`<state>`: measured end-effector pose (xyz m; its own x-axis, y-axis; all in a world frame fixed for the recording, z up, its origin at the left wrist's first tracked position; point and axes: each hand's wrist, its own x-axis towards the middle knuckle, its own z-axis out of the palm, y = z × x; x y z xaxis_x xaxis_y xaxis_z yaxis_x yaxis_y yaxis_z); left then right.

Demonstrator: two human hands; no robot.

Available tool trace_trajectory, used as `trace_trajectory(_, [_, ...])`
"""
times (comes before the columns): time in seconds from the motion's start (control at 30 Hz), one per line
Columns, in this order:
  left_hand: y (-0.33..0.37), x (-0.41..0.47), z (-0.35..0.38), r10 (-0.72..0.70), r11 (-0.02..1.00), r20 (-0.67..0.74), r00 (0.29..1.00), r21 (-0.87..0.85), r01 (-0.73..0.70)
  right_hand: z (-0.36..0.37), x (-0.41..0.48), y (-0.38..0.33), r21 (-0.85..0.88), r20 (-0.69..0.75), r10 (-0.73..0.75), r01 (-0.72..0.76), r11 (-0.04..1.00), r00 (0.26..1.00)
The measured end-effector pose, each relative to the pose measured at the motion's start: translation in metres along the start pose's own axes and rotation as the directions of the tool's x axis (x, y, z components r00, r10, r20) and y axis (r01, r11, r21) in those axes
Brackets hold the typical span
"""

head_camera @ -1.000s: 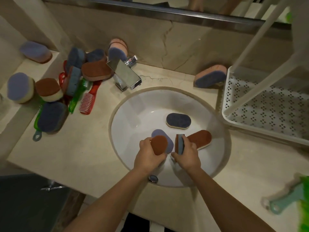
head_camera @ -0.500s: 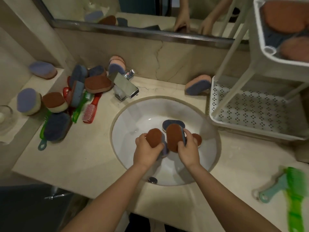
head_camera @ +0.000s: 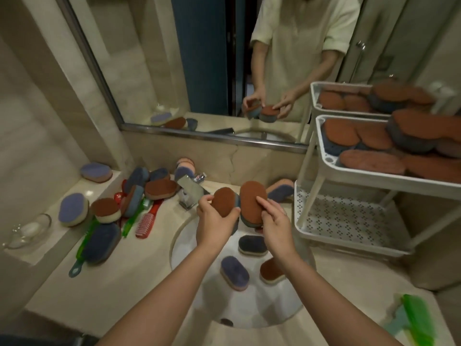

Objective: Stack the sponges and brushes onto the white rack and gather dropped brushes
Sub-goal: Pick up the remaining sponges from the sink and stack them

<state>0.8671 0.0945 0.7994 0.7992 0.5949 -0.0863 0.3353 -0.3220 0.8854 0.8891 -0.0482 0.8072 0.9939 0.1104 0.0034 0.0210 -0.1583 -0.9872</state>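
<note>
A: What is held at this moment?

B: A smaller sponge (head_camera: 223, 201) is gripped in the left hand (head_camera: 214, 222), with the fingers curled round its edge and its brown face turned up. A larger sponge (head_camera: 250, 201) is held by the right hand (head_camera: 275, 222), with the fingers laid across its brown face; the thumb is not seen. The two sponges are held edge to edge, touching, above the basin (head_camera: 187, 248).

A: And where is the white rack (head_camera: 314, 186) found?

B: It is set on the counter to the right. The upper tier (head_camera: 374, 179) is crowded with brown-faced sponges, some overlapping. Much of the perforated floor of the lower tier (head_camera: 349, 221) is exposed.

A: How is the step best done?

B: It is judged that the pair should first be squared into one stack, flat faces together, so that both can be carried across in a single grip. The lower tier is probably to be preferred, since room is offered there. The rack's posts must be cleared on the way in. The sponges should be laid flat rather than dropped, so that nothing is knocked from the heaped tier above.

A: What is left to be gathered?

B: Three sponges (head_camera: 252, 244) are seen in the basin, a pile (head_camera: 149, 191) of sponges and brushes lies left of the tap (head_camera: 190, 193), and a green brush (head_camera: 419, 318) lies near the counter's right edge.
</note>
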Motion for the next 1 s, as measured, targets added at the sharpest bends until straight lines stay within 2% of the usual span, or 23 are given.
trace_trajectory(0.2, [0.047, 0.015, -0.020, 0.148, 0.988, -0.083, 0.985, -0.017, -0.150, -0.006, 0.015, -0.054, 0.028, 0.058, -0.098, 0.096, 0.995, 0.994])
trace_trajectory(0.33, [0.077, 0.020, -0.029, 0.231, 0.968, -0.090, 0.969, -0.079, -0.239, -0.017, 0.019, -0.079, -0.062, 0.065, -0.188, 0.192, 0.979, 0.980])
trace_trajectory(0.63, [0.136, 0.014, -0.022, 0.391, 0.895, 0.010, 0.920, -0.240, -0.377, -0.062, 0.038, -0.115, -0.148, -0.091, -0.355, 0.339, 0.929, 0.931])
trace_trajectory(0.83, [0.167, 0.005, 0.003, 0.470, 0.856, 0.072, 0.880, -0.281, -0.434, -0.104, 0.045, -0.131, -0.234, -0.148, -0.397, 0.358, 0.904, 0.906])
trace_trajectory(1.0, [0.191, -0.007, 0.029, 0.545, 0.825, 0.178, 0.819, -0.293, -0.484, -0.149, 0.052, -0.137, -0.291, -0.204, -0.408, 0.343, 0.893, 0.890])
